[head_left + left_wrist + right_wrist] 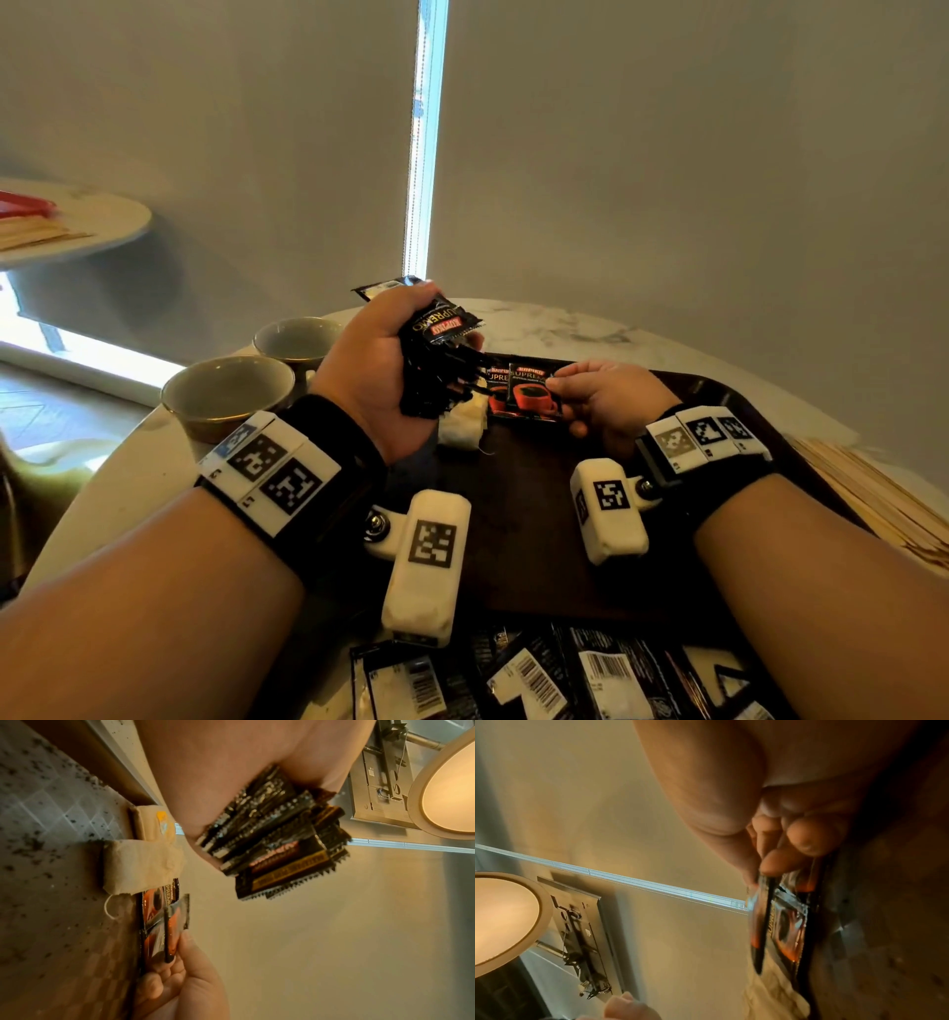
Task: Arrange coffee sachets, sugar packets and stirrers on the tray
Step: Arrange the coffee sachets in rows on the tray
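Note:
My left hand point(411, 360) grips a thick bunch of black coffee sachets point(440, 354), raised above the far left part of the dark brown tray point(518, 514). The same bunch point(277, 839) fans out of my palm in the left wrist view. My right hand point(601, 395) pinches one black and red coffee sachet point(534, 393) by its right edge, low over the tray's far side and overlapping another sachet point(495, 383) lying there. White packets point(462, 426) sit on the tray just left of these. In the right wrist view my fingertips point(770, 866) hold the sachet point(777, 925) edge-on.
Two empty cups point(228, 393) point(298, 336) stand on the marble table left of the tray. Wooden stirrers point(873, 503) lie in a pile right of the tray. Several more sachets point(539, 678) lie face down at the near edge. A second table point(77, 221) stands far left.

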